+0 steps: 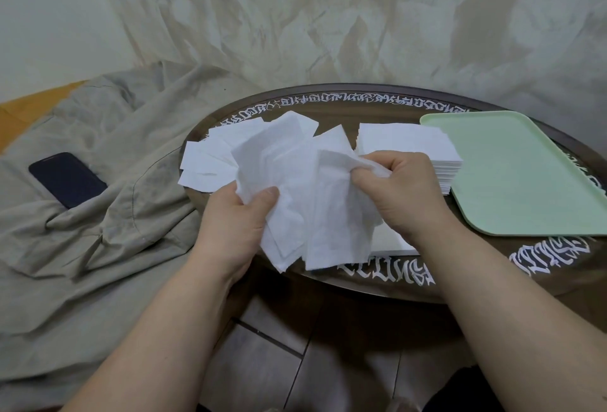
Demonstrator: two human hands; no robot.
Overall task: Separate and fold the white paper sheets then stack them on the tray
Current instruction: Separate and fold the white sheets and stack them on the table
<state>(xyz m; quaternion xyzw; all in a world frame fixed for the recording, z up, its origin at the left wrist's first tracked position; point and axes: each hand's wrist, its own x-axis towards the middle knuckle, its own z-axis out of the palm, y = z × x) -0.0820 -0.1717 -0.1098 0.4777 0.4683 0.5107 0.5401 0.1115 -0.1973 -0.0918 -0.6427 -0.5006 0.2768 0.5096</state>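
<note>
Both hands meet at the centre of the frame over the near edge of a round dark table (377, 287) with white lettering around its rim. The left hand (236, 214) is closed on the lower left part of a thin white paper sheet (282, 181), thumb on top and fingers hidden beneath it. The right hand (400, 188) is closed on the upper right part of a second sheet (335, 214), bunching the paper between thumb and curled fingers. The two sheets overlap and hang crumpled between the hands; whether they are fully apart cannot be told.

Behind the hands, left of centre, loose white sheets (210, 162) lie scattered and overlapping on the table. Just right of centre stands a neat stack of white sheets (407, 142), partly hidden by the right hand. Touching or just beside that stack, at the right edge of the frame, a pale green tray (525, 175) rests on the table with no paper on it.

At the left of the frame, a dark phone (67, 178) lies on a rumpled beige cloth (98, 247). More pale creased fabric fills the upper part of the frame.
</note>
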